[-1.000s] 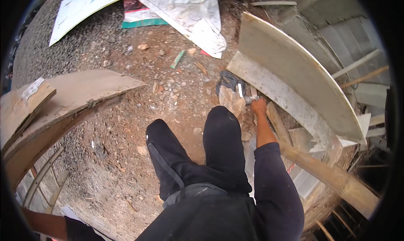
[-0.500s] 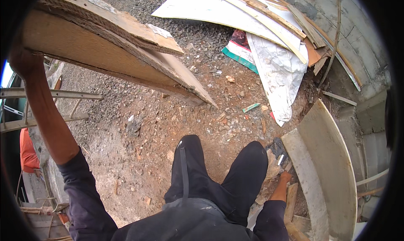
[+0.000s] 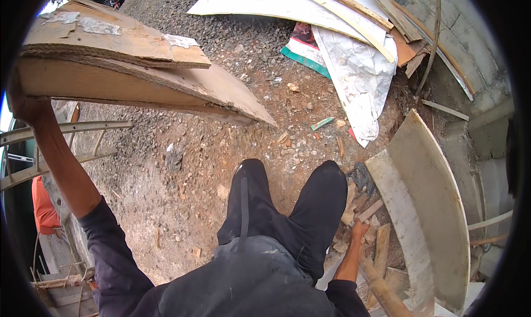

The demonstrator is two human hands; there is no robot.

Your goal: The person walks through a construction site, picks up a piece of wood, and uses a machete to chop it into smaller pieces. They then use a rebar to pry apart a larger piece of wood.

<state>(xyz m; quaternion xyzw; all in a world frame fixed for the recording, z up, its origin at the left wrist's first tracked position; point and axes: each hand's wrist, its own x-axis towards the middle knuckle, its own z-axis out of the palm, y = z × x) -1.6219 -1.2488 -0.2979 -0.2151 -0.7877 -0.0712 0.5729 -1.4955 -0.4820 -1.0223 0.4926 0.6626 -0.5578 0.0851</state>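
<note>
My left hand (image 3: 29, 108) is closed on the edge of a wooden board (image 3: 127, 87), holding it tilted up at the left. A second, splintered board (image 3: 105, 37) with torn whitish patches lies against its top. Low on the right, my right hand (image 3: 358, 229) is closed around the near end of a short wooden stick (image 3: 370, 210), close to the ground; its fingertips are partly hidden. Beside it are a wood offcut (image 3: 381, 245), a round pole (image 3: 381, 286) and a crumpled dark plastic scrap (image 3: 362, 177).
A large grey curved panel (image 3: 420, 206) leans at the right near a block wall (image 3: 470, 46). White sheets (image 3: 359, 68) topped with wooden strips (image 3: 354, 7) lie ahead. A metal ladder (image 3: 66, 128) and an orange item (image 3: 45, 206) are at left. Stony soil (image 3: 182, 190) and gravel surround my legs.
The boards in my left hand have shifted left and slightly lower in view. My right hand has moved left and slightly up, with the stick now showing more clearly. The whole view has shifted.
</note>
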